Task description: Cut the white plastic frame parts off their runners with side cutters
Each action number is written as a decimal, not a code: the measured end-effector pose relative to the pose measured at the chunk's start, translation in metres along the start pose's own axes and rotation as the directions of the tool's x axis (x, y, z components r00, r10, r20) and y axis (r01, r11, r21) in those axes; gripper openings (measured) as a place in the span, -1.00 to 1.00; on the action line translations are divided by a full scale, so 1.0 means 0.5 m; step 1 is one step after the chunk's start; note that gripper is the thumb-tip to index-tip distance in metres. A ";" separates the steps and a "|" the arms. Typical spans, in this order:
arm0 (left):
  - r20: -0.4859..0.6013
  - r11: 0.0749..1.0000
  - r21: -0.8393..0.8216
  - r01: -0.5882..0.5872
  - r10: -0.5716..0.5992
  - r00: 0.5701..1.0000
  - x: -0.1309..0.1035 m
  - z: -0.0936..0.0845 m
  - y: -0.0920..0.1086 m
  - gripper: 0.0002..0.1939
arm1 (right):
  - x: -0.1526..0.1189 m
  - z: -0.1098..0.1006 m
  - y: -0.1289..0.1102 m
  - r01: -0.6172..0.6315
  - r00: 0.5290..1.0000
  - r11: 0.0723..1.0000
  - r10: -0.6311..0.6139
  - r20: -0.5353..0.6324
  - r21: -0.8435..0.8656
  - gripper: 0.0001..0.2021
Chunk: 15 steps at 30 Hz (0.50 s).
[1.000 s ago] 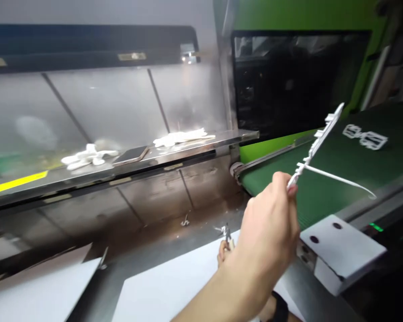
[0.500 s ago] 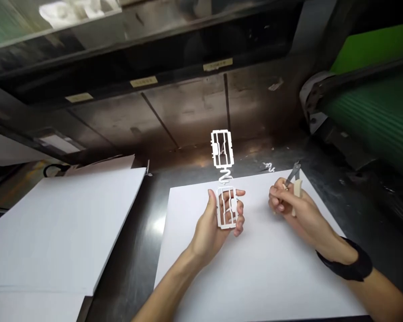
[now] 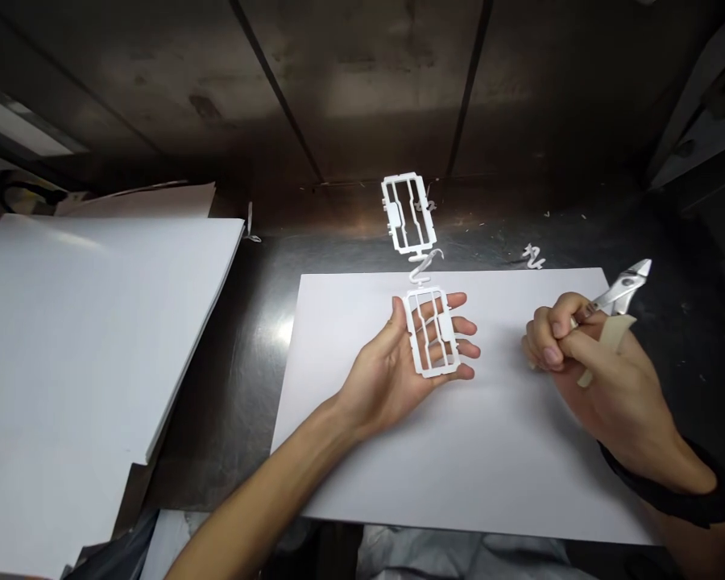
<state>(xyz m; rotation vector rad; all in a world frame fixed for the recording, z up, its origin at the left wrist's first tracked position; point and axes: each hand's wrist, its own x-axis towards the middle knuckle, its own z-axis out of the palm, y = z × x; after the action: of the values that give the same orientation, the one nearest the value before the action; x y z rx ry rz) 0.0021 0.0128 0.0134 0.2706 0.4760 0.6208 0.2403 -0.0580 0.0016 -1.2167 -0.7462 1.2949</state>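
Two white plastic frames (image 3: 444, 326), joined by a zigzag runner, are at the middle. The lower frame rests on the palm of my left hand (image 3: 399, 362), whose thumb touches its left edge while the fingers spread behind it. The upper frame (image 3: 395, 214) sticks out past the fingertips. My right hand (image 3: 598, 362) is closed around nippers (image 3: 631, 282) with pale taped handles, their metal jaws pointing up and right. Both hands are over a white sheet (image 3: 483, 451).
A stack of white sheets (image 3: 84, 346) lies at the left. White runner scraps (image 3: 532, 258) sit behind the sheet on the dark metal table (image 3: 229, 411), with another scrap by the stack. A metal wall (image 3: 368, 89) stands at the back.
The view has tilted down, so the shelf and green belt are out of sight. My left fingers have spread wider behind the frame. My right hand and the nippers appear further right and nearer.
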 end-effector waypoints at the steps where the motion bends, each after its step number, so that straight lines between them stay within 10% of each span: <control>1: -0.003 1.000 0.002 0.002 -0.002 1.000 0.000 0.000 0.002 -0.39 | -0.001 0.001 -0.003 -0.003 1.000 1.000 0.003 -0.004 0.010 -0.83; 15: 0.082 0.993 0.108 0.055 -0.064 0.995 0.004 -0.008 -0.013 -0.42 | -0.009 0.000 -0.019 -0.062 0.996 0.987 0.051 0.074 0.151 -0.87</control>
<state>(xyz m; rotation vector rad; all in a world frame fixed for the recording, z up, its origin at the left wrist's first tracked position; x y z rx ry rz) 0.0045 0.0095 0.0069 0.3803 0.4335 0.5246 0.2420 -0.0609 0.0114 -1.0803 -0.6536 1.4212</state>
